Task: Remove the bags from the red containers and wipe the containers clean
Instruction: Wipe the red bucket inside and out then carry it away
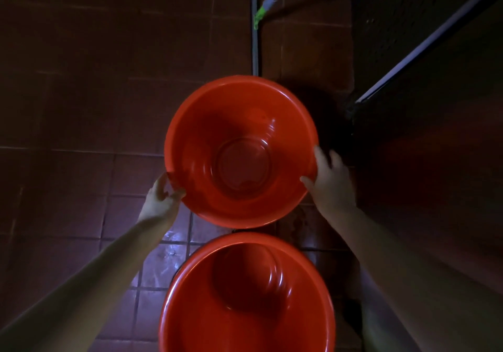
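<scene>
Two round red containers stand one behind the other on a dim tiled floor. The far red container point(241, 123) is held by its rim on both sides: my left hand point(160, 200) grips the lower left rim and my right hand point(330, 180) grips the right rim with the thumb over the edge. Its inside holds no bag, and the bottom looks a little wet or marked. The near red container point(245, 311) sits directly below it in the view, close to me, with nothing inside. No bag or cloth is in view.
A mop point(261, 11) with a grey and green joint lies on the floor beyond the far container. A dark wall or door with a pale metal edge point(424, 49) rises at the right. Wet tiles point(168, 253) shine left of the near container.
</scene>
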